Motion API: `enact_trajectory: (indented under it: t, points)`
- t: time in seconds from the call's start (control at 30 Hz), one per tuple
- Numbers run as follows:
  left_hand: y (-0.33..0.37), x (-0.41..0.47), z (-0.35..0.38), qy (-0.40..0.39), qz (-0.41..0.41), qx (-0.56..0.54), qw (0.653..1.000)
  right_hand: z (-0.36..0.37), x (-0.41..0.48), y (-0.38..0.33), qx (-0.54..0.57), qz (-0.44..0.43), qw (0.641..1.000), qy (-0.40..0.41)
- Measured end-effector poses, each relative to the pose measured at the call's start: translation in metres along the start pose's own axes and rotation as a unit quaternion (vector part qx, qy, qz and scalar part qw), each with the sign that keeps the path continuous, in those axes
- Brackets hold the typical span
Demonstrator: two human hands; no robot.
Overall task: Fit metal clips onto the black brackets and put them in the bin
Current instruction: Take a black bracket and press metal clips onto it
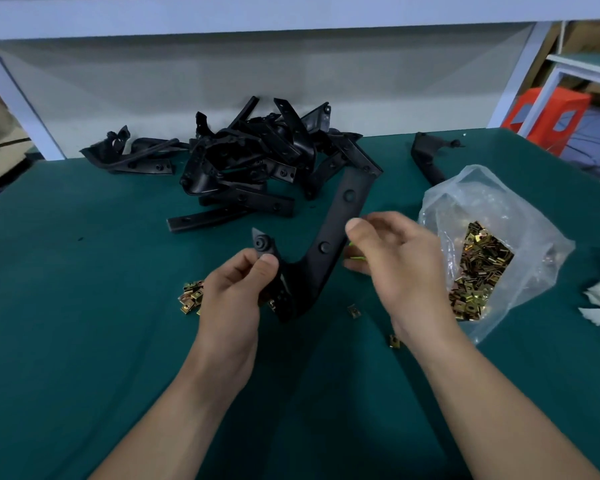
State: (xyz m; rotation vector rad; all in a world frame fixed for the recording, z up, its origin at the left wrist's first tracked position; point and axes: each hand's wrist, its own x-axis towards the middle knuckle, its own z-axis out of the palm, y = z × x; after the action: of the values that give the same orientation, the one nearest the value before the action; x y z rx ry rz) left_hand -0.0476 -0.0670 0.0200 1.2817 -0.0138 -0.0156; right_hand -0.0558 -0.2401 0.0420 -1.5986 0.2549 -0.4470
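My left hand grips a black bracket at its bend, thumb on top, over the green table, with the bracket's long arm pointing away toward one o'clock. My right hand is just beside that arm at three o'clock, apart from the left hand, with fingers loosely curled. It is blurred, and a yellowish streak under the fingers may be a clip, but I cannot tell whether it holds anything. A clear bag of brass-coloured clips lies open at three o'clock of that hand. A small heap of clips lies at nine o'clock of my left hand, and a loose clip lies at six o'clock of the bracket. The pile of brackets sits at twelve o'clock. No bin is in view. I judge this to be the fitting step. I should steady the bracket with the left hand, line the clip's open mouth squarely with the bracket's edge at a hole, and push it straight on until it seats, since a skewed clip could jam or spring off.
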Motion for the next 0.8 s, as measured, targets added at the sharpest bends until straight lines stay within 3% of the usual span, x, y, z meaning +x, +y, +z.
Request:
enact_trajectory:
  t: [0.1,0.2,0.27,0.37,0.5,0.6,0.73,0.8]
  points:
    - [-0.004,-0.006,0.008,-0.045,-0.002,0.023,0.999,0.008,0.000,0.003,0.173,0.119,0.970,-0.121]
    - [-0.010,-0.008,0.016,-0.053,-0.010,0.010,0.998,0.011,0.000,0.005,0.327,0.200,0.915,-0.124]
    - [-0.011,-0.009,0.020,-0.053,-0.009,0.019,0.998,0.012,0.002,0.007,0.354,0.236,0.900,-0.099]
    - [-0.013,-0.011,0.023,-0.060,0.007,0.065,0.996,0.010,0.007,0.008,0.333,0.226,0.913,-0.070]
    - [-0.014,-0.015,0.022,-0.136,0.018,0.159,0.978,-0.006,0.021,-0.001,0.366,0.195,0.909,-0.039]
    - [-0.022,-0.019,0.019,-0.119,0.059,0.314,0.940,-0.022,0.029,-0.004,0.381,0.175,0.908,-0.015]
    - [-0.030,-0.023,0.023,-0.116,0.186,0.481,0.849,-0.026,0.030,-0.001,0.381,0.164,0.910,-0.006]
    - [-0.035,-0.020,0.026,-0.134,0.199,0.539,0.807,-0.025,0.030,-0.001,0.387,0.161,0.908,-0.005]
